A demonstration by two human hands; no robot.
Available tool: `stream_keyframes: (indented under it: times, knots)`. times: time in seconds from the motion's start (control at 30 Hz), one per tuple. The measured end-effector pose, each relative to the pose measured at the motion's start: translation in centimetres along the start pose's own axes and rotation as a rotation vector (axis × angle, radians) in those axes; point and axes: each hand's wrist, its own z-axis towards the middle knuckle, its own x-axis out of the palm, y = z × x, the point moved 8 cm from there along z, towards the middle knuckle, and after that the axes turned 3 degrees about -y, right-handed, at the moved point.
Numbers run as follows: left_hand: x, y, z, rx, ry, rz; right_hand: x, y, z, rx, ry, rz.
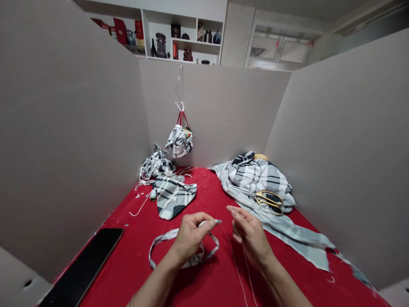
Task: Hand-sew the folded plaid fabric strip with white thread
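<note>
Plaid fabric strip, looped, narrow; end pinched in left hand

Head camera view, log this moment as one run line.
left hand: holds plaid fabric strip | right hand: near white thread | nearby: gold-handled scissors on plaid cloth

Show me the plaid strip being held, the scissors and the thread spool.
Plaid fabric strip [162, 235]: head view, on the loop's left side.
Scissors [269, 198]: head view, on the gold handle loops.
Thread spool [153, 195]: head view, on the wound thread.
</note>
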Motion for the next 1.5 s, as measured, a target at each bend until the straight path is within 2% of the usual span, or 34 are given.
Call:
stream_keyframes:
  times: [0.2, 0.37, 0.5, 0.7, 0.77, 0.83, 0.93, 1.07, 1.2, 1.3, 1.37, 1.4, 1.5]
  knots:
    - [0.4, -0.2, -0.2, 0.041, 0.015, 0.069, 1.2, 0.7, -1.2, -0.165, 0.070, -0.371]
    - [0.7, -0.3, -0.2, 0.065, 0.042, 0.081, 1.0, 0.3, -1.0, -0.239, 0.066, -0.405]
    - [0.4, -0.1, 0.0, -0.005, 0.031, -0.048, 0.6, 0.7, -1.3, -0.315, 0.033, -0.435]
    - [0.7, 0.6, -0.4, -0.169, 0.072, -0.212, 1.0, 2.9, -2.8, -0.613, 0.001, -0.617]
    - [0.7, 0.4, -0.6, -0.157, 0.071, -0.192, 1.4, 3.3, -3.3, -0.695, 0.024, -0.653]
    - [0.3, 0.0, -0.5, -0.108, 0.035, -0.134, 1.6, 3.3, -3.4, -0.718, 0.055, -0.659]
    - [-0.2, -0.2, -0.5, -0.052, 0.004, -0.073, 1.1, 2.2, -2.6, -0.570, 0.089, -0.574]
    - [-0.3, 0.4, -0.5, -0.041, 0.003, -0.040, 0.0, -0.8, -1.0, -0.149, 0.155, -0.279]
    - [-0.1, 0.4, -0.6, -0.024, 0.020, -0.043, 1.2, -3.4, -1.2, 0.133, 0.289, -0.087]
    - [-0.2, 0.2, -0.6, -0.029, 0.010, -0.055, 1.6, -4.9, -1.7, 0.274, 0.323, -0.084]
    - [-0.4, 0.2, -0.5, -0.036, -0.001, -0.049, 1.0, -5.1, -1.2, 0.296, 0.291, -0.167]
    - [-0.4, 0.3, -0.5, -0.038, 0.001, -0.043, 0.6, -4.6, -0.6, 0.255, 0.264, -0.246]
    - [-0.1, 0.6, -0.5, -0.055, 0.023, -0.029, -0.5, -1.1, 1.7, -0.023, 0.184, -0.528]
